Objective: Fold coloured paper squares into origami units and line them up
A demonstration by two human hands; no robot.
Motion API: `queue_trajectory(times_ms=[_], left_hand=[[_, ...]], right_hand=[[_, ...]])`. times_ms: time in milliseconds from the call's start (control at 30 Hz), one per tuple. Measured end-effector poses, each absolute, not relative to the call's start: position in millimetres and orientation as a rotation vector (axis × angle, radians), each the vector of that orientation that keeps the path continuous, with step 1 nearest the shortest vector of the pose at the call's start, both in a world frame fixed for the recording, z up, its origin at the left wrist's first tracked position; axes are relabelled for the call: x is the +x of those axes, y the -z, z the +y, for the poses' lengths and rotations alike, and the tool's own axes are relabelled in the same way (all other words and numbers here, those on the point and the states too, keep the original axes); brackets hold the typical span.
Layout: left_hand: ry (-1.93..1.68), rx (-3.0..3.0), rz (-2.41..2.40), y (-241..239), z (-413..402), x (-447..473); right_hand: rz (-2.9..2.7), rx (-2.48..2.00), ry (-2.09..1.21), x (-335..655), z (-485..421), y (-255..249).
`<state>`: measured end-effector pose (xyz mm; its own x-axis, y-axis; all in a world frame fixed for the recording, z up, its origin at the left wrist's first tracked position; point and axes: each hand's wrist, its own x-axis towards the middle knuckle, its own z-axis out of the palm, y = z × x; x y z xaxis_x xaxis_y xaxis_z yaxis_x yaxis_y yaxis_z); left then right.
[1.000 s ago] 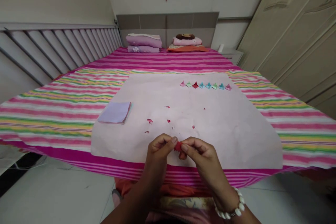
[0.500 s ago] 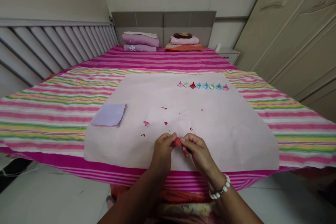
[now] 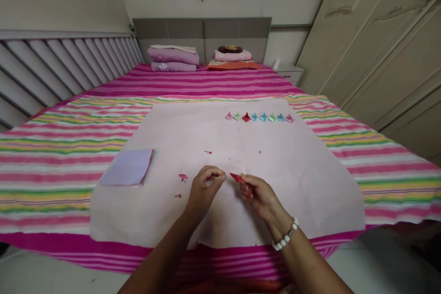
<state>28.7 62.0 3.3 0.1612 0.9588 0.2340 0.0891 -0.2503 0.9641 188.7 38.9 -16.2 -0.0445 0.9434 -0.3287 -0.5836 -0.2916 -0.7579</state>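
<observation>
Bedroom in a home. A wide bed under a pink, green and yellow striped sheet [image 3: 69,156] fills the view. At its far end stands a grey panelled headboard [image 3: 203,32], with a stack of folded lilac and pink bedding [image 3: 172,57] and a pink pillow on an orange one [image 3: 231,59] lying against it. A small white bedside cabinet [image 3: 290,73] sits just right of the bed's head. Tall beige wooden wardrobe doors [image 3: 379,46] line the bed's right side, and a white slatted wall panel [image 3: 51,69] its left.

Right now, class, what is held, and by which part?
The right hand pinches a small red folded paper by its right end; the left hand holds nothing visible.
</observation>
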Motion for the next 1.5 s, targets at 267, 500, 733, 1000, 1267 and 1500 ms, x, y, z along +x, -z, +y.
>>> queue_trajectory(times_ms=[267,500,733,1000,1267,1500], left_hand=[[-1.021,1.938,0.862,-6.5,93.8,32.6],[-0.967,2.019,0.778,-0.4,120.4,40.6],[-0.985,2.019,0.964,18.6,144.3,47.2],[-0.978,2.047,0.988,41.8,153.8,57.8],[-1.016,1.864,1.143,56.9,148.3,61.0],[-0.994,1.660,1.398,58.3,148.0,63.9]], right_hand=[[-0.547,-0.971,-1.749,192.4,60.6,12.6],[-0.696,-1.099,-1.620,200.9,82.2,14.0],[-0.882,-1.234,-1.058,206.5,94.1,25.4],[-1.390,-1.211,-0.621,205.1,108.6,51.4],[-1.360,-1.288,-0.649,203.4,111.0,64.5],[-1.258,-1.319,-0.675,202.8,109.3,72.4]])
